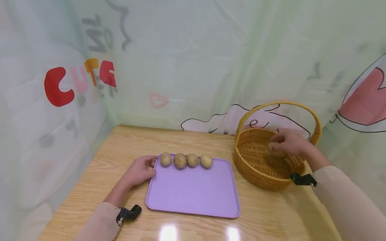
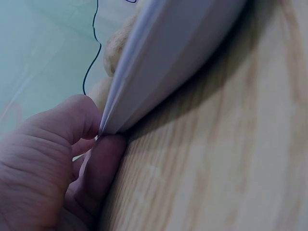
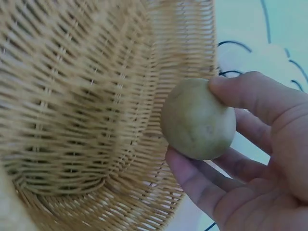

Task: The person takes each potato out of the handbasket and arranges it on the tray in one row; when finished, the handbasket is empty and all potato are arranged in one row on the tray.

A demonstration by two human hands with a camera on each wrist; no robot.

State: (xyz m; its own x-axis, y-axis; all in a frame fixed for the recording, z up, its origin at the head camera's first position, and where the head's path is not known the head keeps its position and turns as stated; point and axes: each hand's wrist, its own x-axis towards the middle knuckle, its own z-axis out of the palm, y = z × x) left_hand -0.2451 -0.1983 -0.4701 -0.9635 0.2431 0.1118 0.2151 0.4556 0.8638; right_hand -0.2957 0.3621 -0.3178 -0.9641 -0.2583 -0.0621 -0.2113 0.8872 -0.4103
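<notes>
My right hand (image 1: 291, 144) is over the wicker basket (image 1: 256, 179), holding a potato (image 3: 198, 119) between the thumb and fingers. The right wrist view shows the potato as pale, smooth and round, close to the basket's woven wall. At the tray's left edge, my left hand (image 1: 140, 171) pinches the rim of the purple tray (image 1: 193, 192) between thumb and fingers. In the left wrist view the rim (image 2: 111, 118) sits between them, just above the wood. Along the tray's far edge several potatoes (image 1: 180, 161) stand in a row, toward its left side.
The basket's tall arched handle (image 1: 278, 103) rises above it on the right. Everything stands on a light wooden table (image 1: 132, 140). A pale printed curtain (image 1: 181, 67) hangs close behind the table and along its left side.
</notes>
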